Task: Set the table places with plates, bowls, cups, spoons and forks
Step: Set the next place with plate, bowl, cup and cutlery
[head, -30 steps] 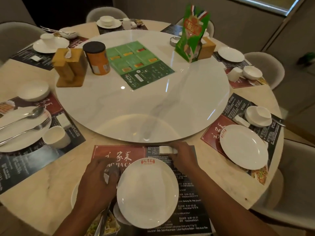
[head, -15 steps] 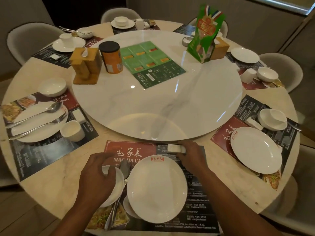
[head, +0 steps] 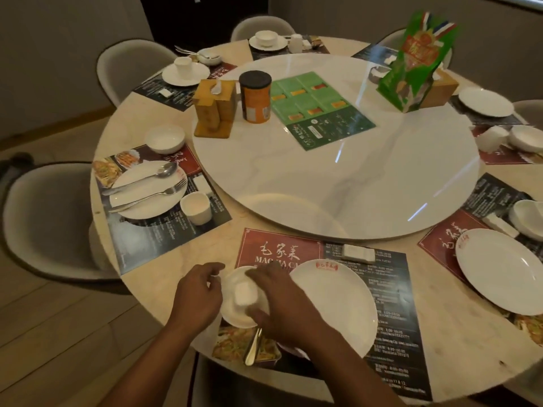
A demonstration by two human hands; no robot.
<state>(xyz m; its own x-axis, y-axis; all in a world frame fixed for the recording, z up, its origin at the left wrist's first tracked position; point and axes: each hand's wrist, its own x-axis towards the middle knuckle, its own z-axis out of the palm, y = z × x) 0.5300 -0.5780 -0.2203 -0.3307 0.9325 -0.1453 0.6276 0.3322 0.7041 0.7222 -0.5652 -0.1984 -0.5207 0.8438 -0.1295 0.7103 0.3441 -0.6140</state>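
On the placemat [head: 279, 251] in front of me lies a large white plate [head: 338, 304]. Just left of it sits a small white bowl [head: 235, 314], and my left hand [head: 197, 295] grips its left rim. My right hand [head: 282, 306] reaches across the plate's left edge and is closed around a white cup [head: 245, 293] that stands inside the bowl. Metal cutlery handles [head: 252, 346] poke out from under the bowl toward me; their heads are hidden. A white napkin packet [head: 359, 252] lies at the mat's far edge.
The place to the left holds a plate with spoon and fork [head: 147, 189], a cup [head: 195, 207] and a bowl [head: 164, 139]. The place to the right has a plate [head: 499, 268]. A large turntable [head: 338, 186] carries a tin, a wooden holder and menus. Chairs ring the table.
My right hand left the napkin packet at the mat's far edge and came left onto the cup in the bowl. My left hand stays on the bowl. The view swung left.
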